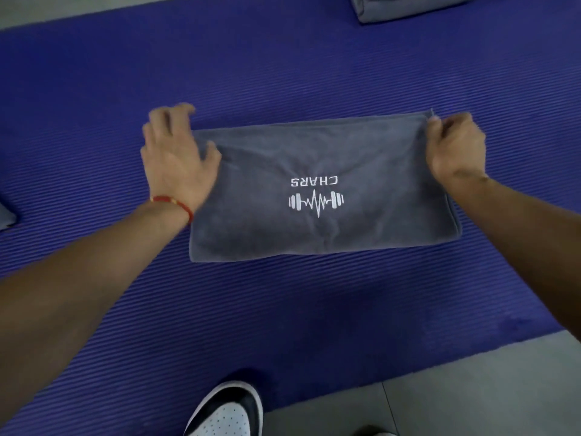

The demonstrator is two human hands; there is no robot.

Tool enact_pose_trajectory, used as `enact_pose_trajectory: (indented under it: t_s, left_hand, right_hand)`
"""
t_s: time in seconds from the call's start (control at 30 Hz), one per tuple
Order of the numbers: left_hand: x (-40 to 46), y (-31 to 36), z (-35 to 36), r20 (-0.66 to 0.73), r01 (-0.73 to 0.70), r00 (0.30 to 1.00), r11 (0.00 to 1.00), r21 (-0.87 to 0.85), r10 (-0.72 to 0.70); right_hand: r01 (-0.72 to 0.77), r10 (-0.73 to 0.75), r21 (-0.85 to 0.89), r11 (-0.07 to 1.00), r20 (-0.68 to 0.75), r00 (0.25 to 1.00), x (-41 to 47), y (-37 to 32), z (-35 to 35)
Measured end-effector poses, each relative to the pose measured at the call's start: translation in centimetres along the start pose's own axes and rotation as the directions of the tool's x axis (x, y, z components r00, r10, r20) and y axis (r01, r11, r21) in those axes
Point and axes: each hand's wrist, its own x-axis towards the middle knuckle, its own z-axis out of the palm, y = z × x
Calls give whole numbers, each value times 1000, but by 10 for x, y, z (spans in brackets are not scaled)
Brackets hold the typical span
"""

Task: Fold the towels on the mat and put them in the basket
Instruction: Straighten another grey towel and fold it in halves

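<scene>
A grey towel (pixel 320 234) with a white barbell logo lies folded flat in the middle of the blue ribbed mat (pixel 283 67). At the towel's far left corner is my left hand (pixel 176 155), fingers spread and blurred, its thumb touching the cloth. My right hand (pixel 454 149) pinches the far right corner with curled fingers. No basket is in view.
Another folded grey towel (pixel 408 6) lies on the mat at the top right edge. A grey cloth corner (pixel 6 215) shows at the far left. My black and white shoe (pixel 226 410) stands at the mat's near edge, beside grey floor tiles (pixel 471 388).
</scene>
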Motion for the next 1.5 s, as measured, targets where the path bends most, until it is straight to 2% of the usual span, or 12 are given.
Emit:
enact_pose_trajectory:
  t_s: [0.03, 0.1, 0.2, 0.33, 0.4, 0.53, 0.8, 1.0, 1.17, 1.23, 1.43, 1.5]
  left_hand:
    - [-20, 11, -1, 30, -160, 987, 985, 64, 159]
    - [-69, 30, 6, 202, -420, 897, 900, 115, 392]
    - [-124, 32, 33, 465, -537, 781, 829, 159, 417]
    - [-130, 27, 42, 523, -523, 777, 821, 228, 350]
    - [-130, 37, 37, 506, -535, 773, 822, 196, 382]
    - [-143, 52, 43, 552, -648, 679, 749, 139, 484]
    - [-138, 53, 40, 646, -630, 632, 770, 108, 427]
    - [-133, 57, 37, 689, -630, 602, 770, 99, 404]
    - [-133, 56, 38, 693, -627, 600, 774, 95, 401]
    - [-132, 56, 38, 695, -625, 598, 775, 93, 399]
    - [-133, 56, 38, 710, -644, 576, 760, 89, 405]
    - [-131, 55, 38, 710, -640, 568, 766, 63, 416]
  right_hand:
    - [16, -15, -31, 999, 30, 999, -8, 1, -1]
    - [29, -18, -120, 992, 89, 996, -30, 5, -4]
    - [-1, 28, -230, 973, 115, 993, -60, 13, -11]
    - [-16, 67, -291, 957, 164, 984, -75, 28, -17]
    - [-61, 129, -288, 956, 223, 966, -72, 27, -20]
    - [-129, 215, -253, 959, 352, 911, -54, 20, -33]
    - [-248, 225, -12, 969, 463, 857, -59, 20, -41]
    - [-185, 146, 54, 981, 421, 895, -63, 13, -45]
    - [-350, 149, 318, 881, 514, 845, -68, 6, -54]
    - [-373, 154, 369, 851, 504, 850, -67, 8, -56]
    - [-306, 122, 431, 849, 402, 907, -62, 10, -59]
    - [-183, 62, 389, 903, 305, 950, -61, -1, -62]
